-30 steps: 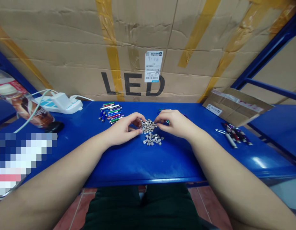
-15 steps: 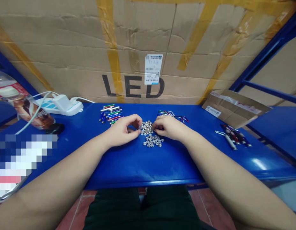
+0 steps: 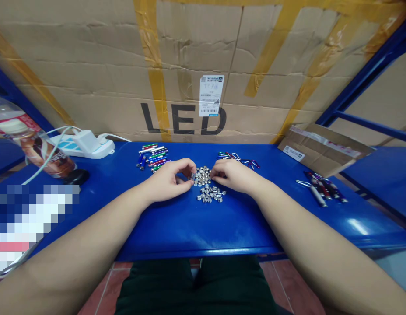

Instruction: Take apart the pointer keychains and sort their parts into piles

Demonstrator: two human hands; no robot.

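Observation:
A pile of small silver button cells (image 3: 204, 181) lies in the middle of the blue table (image 3: 196, 218). My left hand (image 3: 170, 179) rests just left of the pile, fingers curled in a pinch at its edge, holding something too small to name. My right hand (image 3: 231, 175) sits at the pile's right side, fingertips pressed together on the cells. A bundle of coloured mini flashlights (image 3: 153, 155) lies behind my left hand. Coloured carabiner clips (image 3: 239, 158) lie behind my right hand.
A big cardboard box marked LED (image 3: 190, 74) walls off the back. A white power strip (image 3: 81, 144) and a drink bottle (image 3: 35, 144) stand at left. More small flashlights (image 3: 321, 187) and a flat carton (image 3: 324, 146) lie at right.
My right hand has drawn back a little from the far side onto the pile's right edge, uncovering the clips. My left hand has barely moved.

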